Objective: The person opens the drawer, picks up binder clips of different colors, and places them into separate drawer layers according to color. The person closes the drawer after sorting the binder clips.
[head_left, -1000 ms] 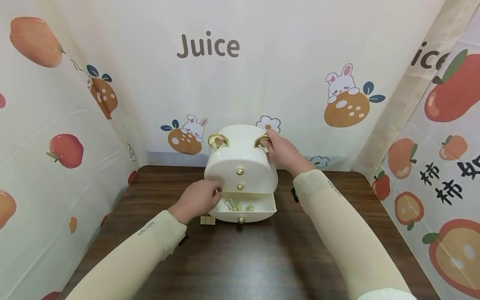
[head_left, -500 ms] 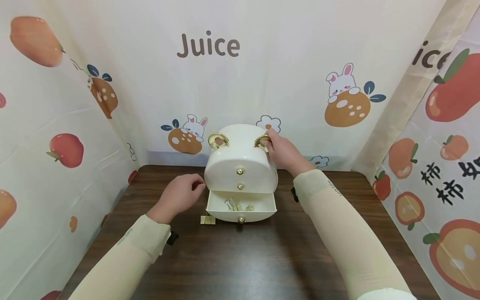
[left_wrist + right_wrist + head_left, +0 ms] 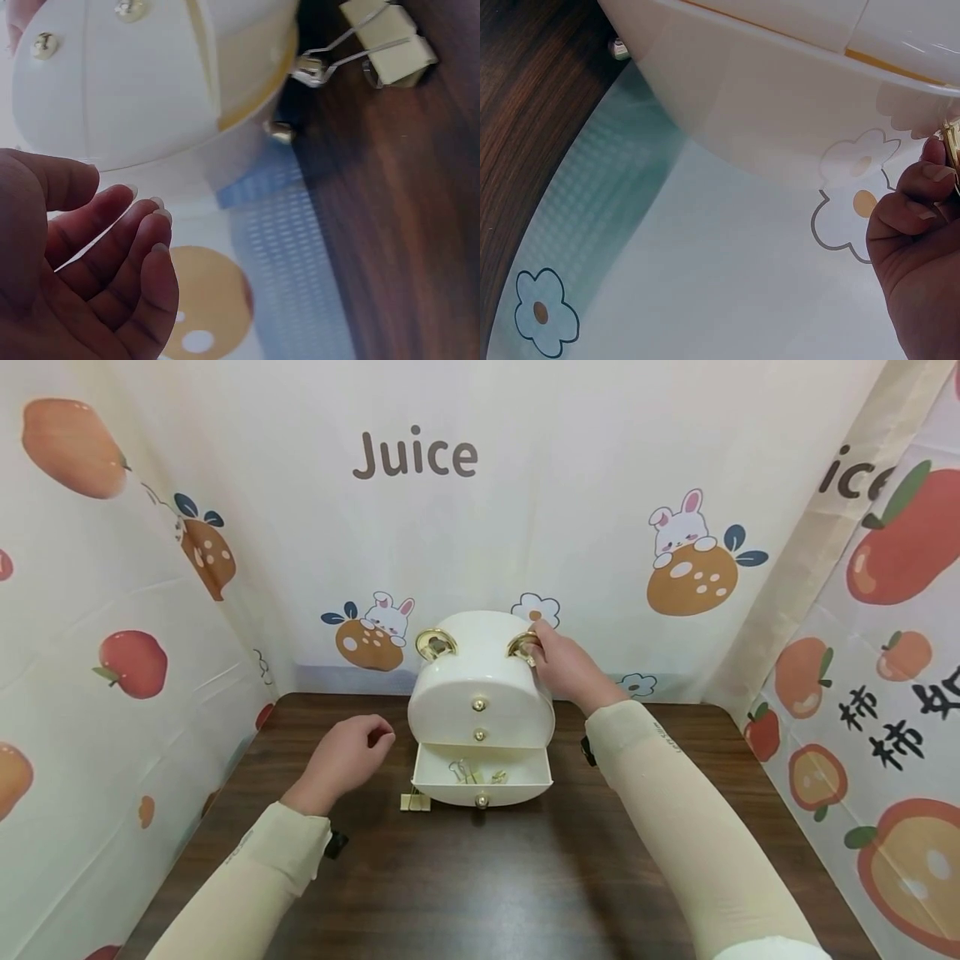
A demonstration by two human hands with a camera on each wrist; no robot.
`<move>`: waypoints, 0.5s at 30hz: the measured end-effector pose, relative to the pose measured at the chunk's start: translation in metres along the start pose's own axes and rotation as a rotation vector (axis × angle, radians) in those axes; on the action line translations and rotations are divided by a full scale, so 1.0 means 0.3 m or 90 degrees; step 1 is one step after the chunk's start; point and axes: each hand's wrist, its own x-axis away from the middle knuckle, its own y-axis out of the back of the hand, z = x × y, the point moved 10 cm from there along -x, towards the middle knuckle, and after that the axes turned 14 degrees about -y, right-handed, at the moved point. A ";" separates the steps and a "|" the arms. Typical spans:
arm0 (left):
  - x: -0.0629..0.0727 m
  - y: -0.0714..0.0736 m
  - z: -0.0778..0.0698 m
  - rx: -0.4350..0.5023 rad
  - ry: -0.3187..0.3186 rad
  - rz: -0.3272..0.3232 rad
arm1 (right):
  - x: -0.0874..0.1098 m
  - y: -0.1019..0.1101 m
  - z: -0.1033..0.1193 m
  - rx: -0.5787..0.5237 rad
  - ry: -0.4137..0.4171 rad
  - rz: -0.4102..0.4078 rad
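My right hand [image 3: 567, 667] grips the right gold ear-shaped ring [image 3: 513, 645] on a white rounded storage box [image 3: 480, 652]. In the right wrist view, curled fingers [image 3: 907, 217] meet that ring at the image edge. The box's bottom drawer [image 3: 534, 767] is pulled out and holds several small gold clips [image 3: 468, 771]. Left of the box, my left hand [image 3: 347, 756] hovers with nothing in it, fingers loosely bent in the left wrist view. A pale yellow binder clip [image 3: 416, 802] lies on the table by the drawer's left corner.
The box stands near the back of a dark wooden table [image 3: 480, 877]. Two upper drawers with gold knobs [image 3: 479, 704] are closed. A fruit-printed curtain [image 3: 570, 485] hangs behind and along both sides. A second gold ring [image 3: 422, 643] sits on the box's left top.
My left hand has moved away from the open drawer, to the left. The right hand stays on the ring, and the box has not moved.
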 end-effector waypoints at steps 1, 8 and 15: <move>0.004 -0.009 0.008 0.001 0.006 0.004 | 0.001 -0.002 0.001 -0.001 0.001 0.001; 0.013 -0.056 0.041 -0.005 0.007 0.013 | 0.005 0.002 0.003 -0.002 0.000 0.000; 0.023 -0.122 0.075 -0.020 0.001 0.033 | 0.003 -0.001 0.002 -0.002 0.001 0.002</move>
